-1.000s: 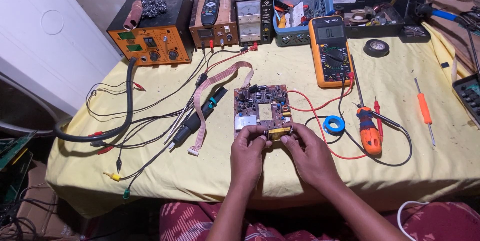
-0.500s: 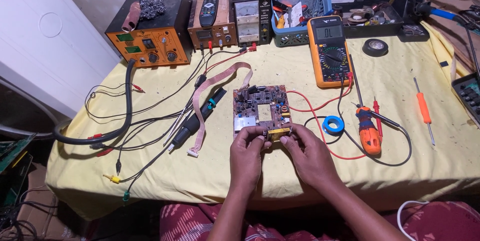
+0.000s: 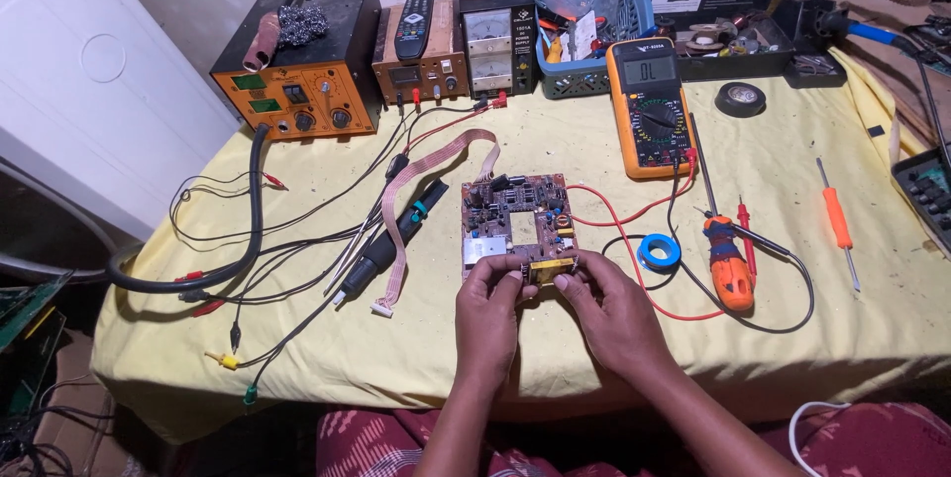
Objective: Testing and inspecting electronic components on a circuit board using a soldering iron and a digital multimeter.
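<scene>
We counted one circuit board [image 3: 515, 224] at centre; one multimeter [image 3: 650, 106] at one o'clock; two screwdrivers, a stubby orange one [image 3: 728, 264] and a slim orange one [image 3: 838, 217], at three o'clock; one blue tape roll [image 3: 659, 252]; one blue basket [image 3: 634, 6] at twelve o'clock.

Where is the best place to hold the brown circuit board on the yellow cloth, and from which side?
Probably by its near edge, from the person's side: the circuit board lies flat, parts upward, and the left hand and right hand already pinch that edge beside the yellow component.
</scene>
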